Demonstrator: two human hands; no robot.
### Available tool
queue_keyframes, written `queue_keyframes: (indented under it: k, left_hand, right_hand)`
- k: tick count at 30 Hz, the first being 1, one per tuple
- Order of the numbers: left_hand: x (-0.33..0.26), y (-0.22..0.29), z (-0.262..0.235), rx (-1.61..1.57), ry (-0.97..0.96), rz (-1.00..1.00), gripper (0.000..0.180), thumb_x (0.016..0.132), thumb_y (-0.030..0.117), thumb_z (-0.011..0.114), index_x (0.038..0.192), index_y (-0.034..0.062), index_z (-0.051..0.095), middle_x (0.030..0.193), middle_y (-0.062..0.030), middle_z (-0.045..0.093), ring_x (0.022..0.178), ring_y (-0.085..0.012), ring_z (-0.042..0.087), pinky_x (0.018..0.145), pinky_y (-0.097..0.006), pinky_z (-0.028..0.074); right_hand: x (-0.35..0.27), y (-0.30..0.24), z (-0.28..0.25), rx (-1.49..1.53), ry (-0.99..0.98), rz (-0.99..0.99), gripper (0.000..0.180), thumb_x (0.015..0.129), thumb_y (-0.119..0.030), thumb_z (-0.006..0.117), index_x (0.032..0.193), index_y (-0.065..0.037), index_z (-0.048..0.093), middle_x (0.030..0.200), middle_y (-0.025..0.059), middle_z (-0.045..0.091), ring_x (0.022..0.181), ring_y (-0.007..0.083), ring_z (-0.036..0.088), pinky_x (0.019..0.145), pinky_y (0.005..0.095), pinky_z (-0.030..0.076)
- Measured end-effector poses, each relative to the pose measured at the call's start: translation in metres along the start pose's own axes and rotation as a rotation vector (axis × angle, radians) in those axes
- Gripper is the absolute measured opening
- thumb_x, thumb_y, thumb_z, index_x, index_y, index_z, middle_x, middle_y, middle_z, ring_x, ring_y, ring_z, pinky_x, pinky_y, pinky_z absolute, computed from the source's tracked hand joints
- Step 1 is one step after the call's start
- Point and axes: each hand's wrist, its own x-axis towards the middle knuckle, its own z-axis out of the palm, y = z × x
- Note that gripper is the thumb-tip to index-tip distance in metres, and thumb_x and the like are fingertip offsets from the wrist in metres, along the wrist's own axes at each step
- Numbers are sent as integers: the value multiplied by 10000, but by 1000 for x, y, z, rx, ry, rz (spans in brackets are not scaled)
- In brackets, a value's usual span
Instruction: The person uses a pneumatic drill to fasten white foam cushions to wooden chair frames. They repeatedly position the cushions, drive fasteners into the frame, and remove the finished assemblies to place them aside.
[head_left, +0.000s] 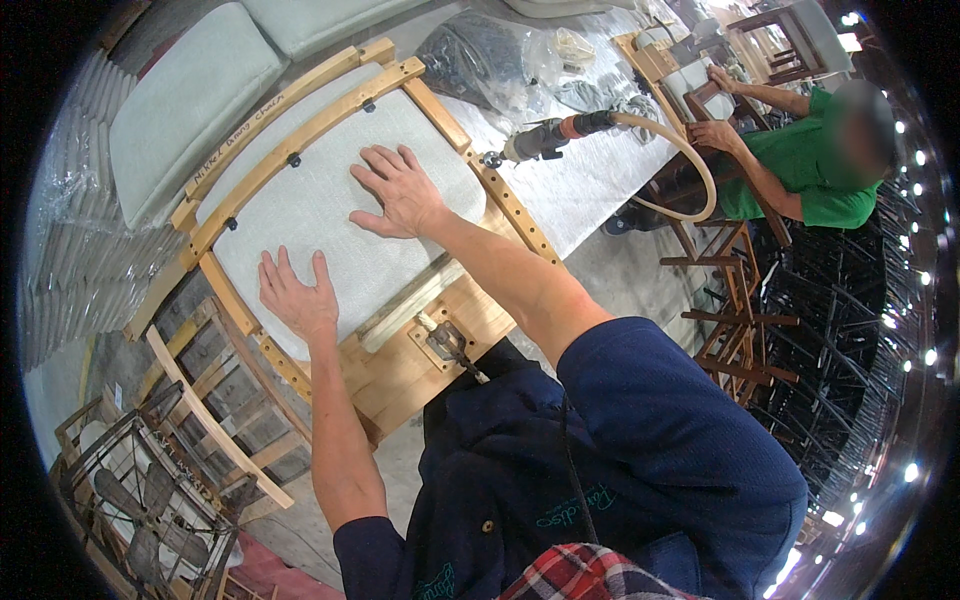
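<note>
A pale grey upholstered panel (330, 190) lies flat inside a wooden jig frame (225, 290). On its lower left part rests my left hand (300, 296), fingers spread. My right hand (400, 195) lies on the panel farther up and to the right, palm down with fingers apart. Neither hand holds anything. A curved wooden bar (325, 145) with small dark fittings crosses the panel's far side. Along the near side runs a wooden strip (410, 300), with a metal toggle clamp (448, 340) mounted on the board just below it.
An air tool (550, 138) with a beige hose (700, 160) lies right of the jig. Stacked plastic-wrapped panels (80, 220) stand at left, above a black fan (150, 510). A co-worker in a green shirt (785, 160) handles a wooden chair frame (715, 105) at right.
</note>
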Motion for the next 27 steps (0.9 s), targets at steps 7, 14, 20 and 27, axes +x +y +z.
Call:
queue_keyframes:
  k: [7, 14, 20, 27]
  left_hand:
    - [0, 0, 1, 3, 17, 14, 618, 942, 469, 676, 1371, 28, 604, 1519, -208, 504, 1424, -363, 422, 1138, -523, 336]
    - [0, 0, 0, -8, 29, 25, 612, 940, 465, 679, 1367, 32, 608, 1502, -215, 520, 1418, -370, 427, 1133, -518, 342]
    - [0, 1, -1, -7, 25, 18, 620, 942, 466, 677, 1372, 25, 604, 1508, -215, 513, 1419, -377, 421, 1138, -518, 334]
    - [0, 1, -1, -17, 11, 6, 627, 947, 475, 670, 1375, 22, 602, 1519, -211, 501, 1423, -378, 416, 1142, -522, 328]
  right_hand:
    - [-1, 0, 0, 8, 3, 4, 786, 920, -645, 536, 1486, -104, 471, 1574, 182, 389, 1493, 342, 309, 1247, 552, 201]
    - [-1, 1, 2, -12, 16, -2, 797, 913, -662, 552, 1485, -111, 480, 1570, 178, 397, 1485, 346, 329, 1235, 558, 238]
    - [-1, 1, 2, 0, 24, -8, 806, 911, -665, 555, 1484, -104, 476, 1567, 180, 394, 1481, 351, 331, 1234, 562, 237]
    - [-1, 2, 4, 28, 50, -21, 783, 901, -638, 583, 1460, -98, 492, 1550, 183, 410, 1470, 359, 342, 1222, 574, 247]
